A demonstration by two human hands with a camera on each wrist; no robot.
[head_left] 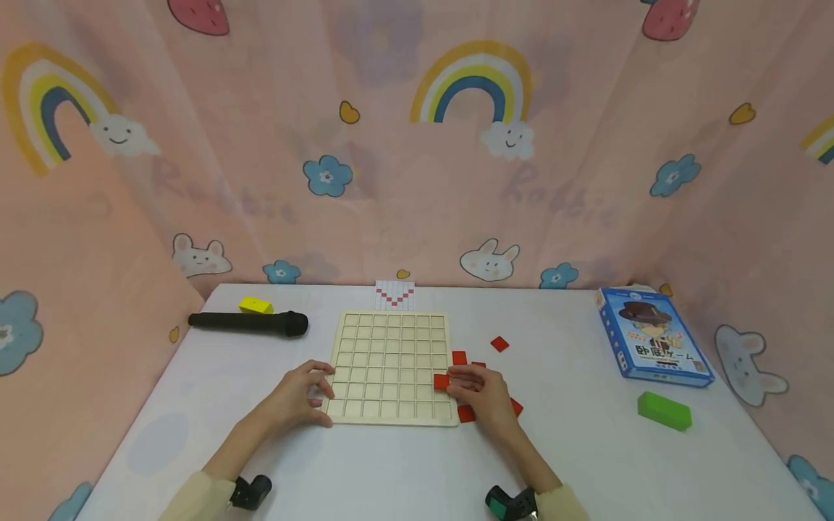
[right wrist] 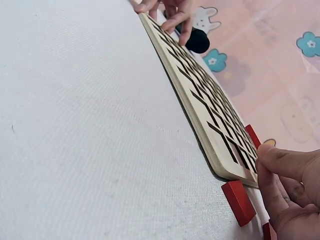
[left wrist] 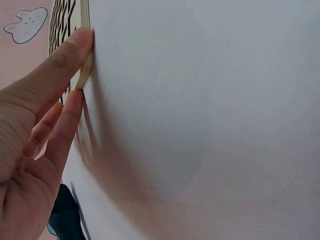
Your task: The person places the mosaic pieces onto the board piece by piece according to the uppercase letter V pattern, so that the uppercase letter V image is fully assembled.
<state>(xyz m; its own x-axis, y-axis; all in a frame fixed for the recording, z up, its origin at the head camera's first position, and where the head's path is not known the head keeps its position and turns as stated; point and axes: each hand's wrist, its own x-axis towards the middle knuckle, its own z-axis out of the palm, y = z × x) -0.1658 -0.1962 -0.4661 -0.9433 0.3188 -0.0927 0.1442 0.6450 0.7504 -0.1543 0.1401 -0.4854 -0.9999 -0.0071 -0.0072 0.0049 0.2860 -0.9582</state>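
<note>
A pale wooden grid board [head_left: 391, 367] with rows of square recesses lies flat on the white table. My left hand [head_left: 293, 396] holds it at its left side, thumb by the near corner and fingertips along the edge. In the left wrist view the thumb [left wrist: 80, 42] presses on the board's rim. Over the right columns, my right hand [head_left: 485, 396] pinches a red square tile [head_left: 441, 381] between thumb and fingers. More red tiles lie beside the board, one [head_left: 459, 357] at its right edge and another [head_left: 466, 414] near the corner, some partly under the right hand.
Behind the board is a small card [head_left: 394, 295] with a red V-shaped pattern on a grid. A black microphone [head_left: 247, 323] and a yellow block [head_left: 255, 305] lie back left. Toward the right are a blue game box [head_left: 654, 336] and a green block [head_left: 664, 411].
</note>
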